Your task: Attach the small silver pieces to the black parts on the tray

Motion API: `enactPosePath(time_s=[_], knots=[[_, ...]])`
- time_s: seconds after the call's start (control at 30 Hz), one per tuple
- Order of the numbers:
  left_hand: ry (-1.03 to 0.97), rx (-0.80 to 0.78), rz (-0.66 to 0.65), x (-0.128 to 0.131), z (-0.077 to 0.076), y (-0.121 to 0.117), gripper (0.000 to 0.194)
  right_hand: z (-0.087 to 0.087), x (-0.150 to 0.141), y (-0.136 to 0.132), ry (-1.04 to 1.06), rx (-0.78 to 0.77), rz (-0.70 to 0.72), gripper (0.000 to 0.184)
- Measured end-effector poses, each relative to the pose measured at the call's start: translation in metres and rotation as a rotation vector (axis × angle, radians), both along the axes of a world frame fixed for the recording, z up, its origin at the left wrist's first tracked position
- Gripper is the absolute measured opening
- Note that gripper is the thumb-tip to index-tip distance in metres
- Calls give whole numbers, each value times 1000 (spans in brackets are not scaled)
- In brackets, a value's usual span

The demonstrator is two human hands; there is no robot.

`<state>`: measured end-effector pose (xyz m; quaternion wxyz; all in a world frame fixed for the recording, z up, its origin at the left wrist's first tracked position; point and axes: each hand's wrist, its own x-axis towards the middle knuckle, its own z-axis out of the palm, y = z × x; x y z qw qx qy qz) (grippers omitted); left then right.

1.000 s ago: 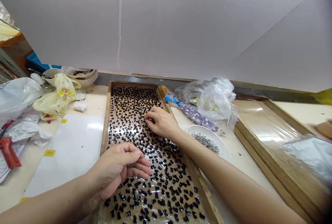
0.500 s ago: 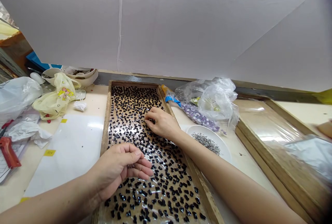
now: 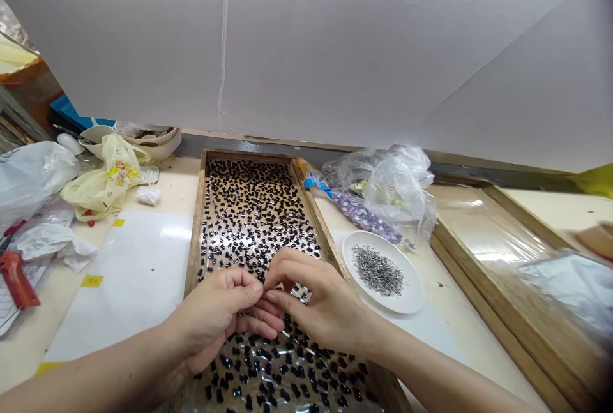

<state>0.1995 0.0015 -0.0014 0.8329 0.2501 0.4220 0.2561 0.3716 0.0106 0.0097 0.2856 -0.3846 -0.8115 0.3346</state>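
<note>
My left hand (image 3: 230, 307) and my right hand (image 3: 311, 298) meet above the wooden tray (image 3: 192, 240). Thumb and index finger of the left are pinched together, with the other fingers loosely curled below. The right hand's thumb and fingertips close against the left fingertips; whatever lies between them is too small or hidden to make out. Under both hands the tray is lined with clear film and covered in small glossy black bow-like pieces (image 3: 268, 362). To the right of my right hand stands a white plate (image 3: 412, 288) heaped with thin, small metal pins (image 3: 378, 269).
Plastic bags (image 3: 397, 177) and a bag of purple pieces (image 3: 364, 215) lie right of the tray. Another wooden frame (image 3: 472, 279) stands farther right, with a blurred hand (image 3: 596, 240) at the edge. On the left are a white sheet (image 3: 124, 285), a yellow bag (image 3: 103, 183) and a red-handled tool (image 3: 19, 282).
My right hand has come back from the middle of the tray to my left hand's fingertips. The left thumb and index finger have closed into a pinch. More of the plate shows.
</note>
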Motion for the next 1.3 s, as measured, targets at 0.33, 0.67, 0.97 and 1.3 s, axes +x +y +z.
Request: enactPosePath(time_s=[0.33, 0.67, 0.97, 1.3], knots=[[-1, 10, -13, -1, 6, -2, 11, -1, 11, 19, 1, 43, -107, 10], [17, -56, -8, 0, 8, 0, 22, -46, 31, 86, -540, 236, -320, 11], [-7, -40, -45, 0, 5, 0, 11, -52, 26, 88, -652, 258, -302, 17], [-15, -44, -62, 1, 6, 1, 10, -53, 26, 89, -674, 254, -293, 16]])
